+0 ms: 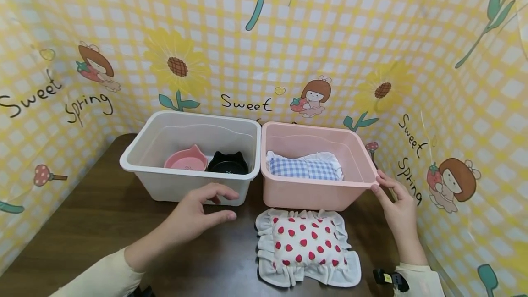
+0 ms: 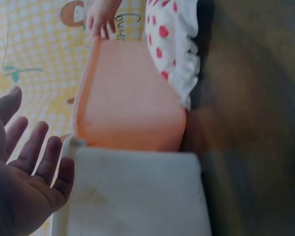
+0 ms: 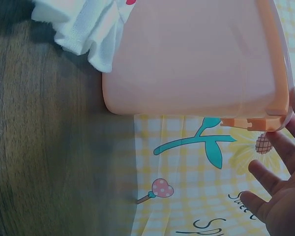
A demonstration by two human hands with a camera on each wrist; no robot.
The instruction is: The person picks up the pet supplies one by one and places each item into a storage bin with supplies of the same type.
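Note:
At the corner of the pink bin [image 1: 305, 196], my right hand [image 1: 398, 207] holds the rim, thumb at the top edge and index finger against the outer side. The other fingers [image 3: 260, 172] are spread. My left hand [image 1: 202, 210] hovers in front of the white bin [image 1: 189, 187] with nothing in it, thumb apart from the loosely bent fingers. A blue-checked cushion [image 1: 305, 167] lies inside the pink bin. Inside the white one are a pink cat-eared bowl [image 1: 185, 159] and a black cat-eared bowl [image 1: 228, 163]. A ruffled strawberry-print cushion [image 1: 307, 244] lies before the pink bin.
Both bins stand side by side on a dark wooden table [image 1: 103, 228]. A yellow-checked cloth with flowers and lettering [image 1: 247, 68] rises behind them and along both sides, close to my right hand.

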